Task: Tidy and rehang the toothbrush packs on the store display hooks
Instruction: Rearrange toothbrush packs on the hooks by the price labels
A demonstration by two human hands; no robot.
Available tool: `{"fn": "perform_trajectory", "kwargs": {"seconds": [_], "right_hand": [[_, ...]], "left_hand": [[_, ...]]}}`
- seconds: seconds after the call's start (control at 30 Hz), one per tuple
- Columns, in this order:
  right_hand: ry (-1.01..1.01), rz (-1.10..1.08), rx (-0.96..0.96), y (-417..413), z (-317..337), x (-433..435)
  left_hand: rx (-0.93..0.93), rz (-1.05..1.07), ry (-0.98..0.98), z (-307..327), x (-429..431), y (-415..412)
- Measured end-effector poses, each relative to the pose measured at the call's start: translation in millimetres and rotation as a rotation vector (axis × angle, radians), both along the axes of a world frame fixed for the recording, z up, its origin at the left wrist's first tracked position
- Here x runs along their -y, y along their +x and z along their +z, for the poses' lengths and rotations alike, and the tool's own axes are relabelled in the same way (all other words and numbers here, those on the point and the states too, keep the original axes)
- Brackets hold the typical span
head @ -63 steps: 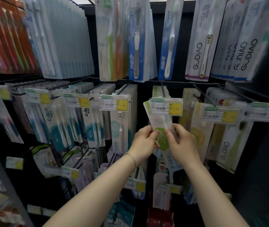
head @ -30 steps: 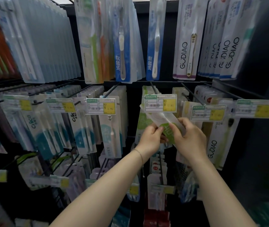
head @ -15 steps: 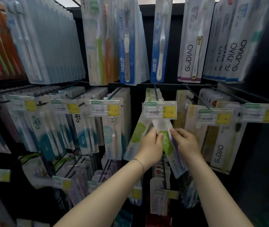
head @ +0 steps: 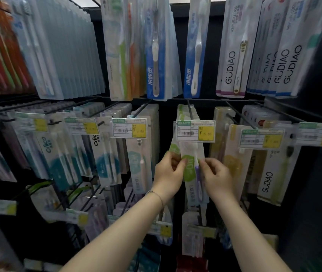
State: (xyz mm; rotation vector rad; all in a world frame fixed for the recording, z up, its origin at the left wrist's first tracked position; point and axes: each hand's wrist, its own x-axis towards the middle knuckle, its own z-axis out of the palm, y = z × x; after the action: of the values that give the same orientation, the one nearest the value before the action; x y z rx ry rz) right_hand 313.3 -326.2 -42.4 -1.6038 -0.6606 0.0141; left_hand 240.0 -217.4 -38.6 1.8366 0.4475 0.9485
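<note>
The left hand (head: pixel 168 175) pinches the left edge of a clear plastic toothbrush pack with green label and purple brush (head: pixel 191 169). The right hand (head: pixel 218 178) pinches its right edge, fingers curled. The pack's top sits behind a white-and-yellow price tag (head: pixel 195 131), possibly on the black wire hook (head: pixel 190 111).

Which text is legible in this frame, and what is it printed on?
"GUDIAO": white packs top right; lower-right pack.
"冷酸灵": blue packs.
"Crico", uncertain: teal packs.
Price tags: only "¥" legible.
Green-labelled pack: too blurred.
</note>
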Motion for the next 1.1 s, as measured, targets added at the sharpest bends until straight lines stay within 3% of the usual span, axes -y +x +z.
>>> {"fn": "perform_trajectory", "kwargs": {"seconds": [0.17,0.33,0.5,0.7,0.87,1.1], "right_hand": [[-0.003,-0.043,0.014,-12,-4,-6],[-0.011,-0.019,-0.002,-26,-7,-12],[0.07,-0.133,0.002,-37,-12,-18],[0.167,-0.23,0.136,-55,-19,-33],[0.068,-0.197,0.341,-77,-13,-59],[-0.004,-0.138,0.273,-94,-8,-93]], "left_hand": [[-0.039,0.047,0.101,4,-6,-7],[-0.068,0.089,0.096,7,-14,-15],[-0.061,0.071,0.089,6,-22,-30],[-0.063,0.052,0.127,6,-49,-63],[-0.087,0.103,0.154,7,-80,-90],[-0.193,0.13,0.172,7,-121,-114]]}}
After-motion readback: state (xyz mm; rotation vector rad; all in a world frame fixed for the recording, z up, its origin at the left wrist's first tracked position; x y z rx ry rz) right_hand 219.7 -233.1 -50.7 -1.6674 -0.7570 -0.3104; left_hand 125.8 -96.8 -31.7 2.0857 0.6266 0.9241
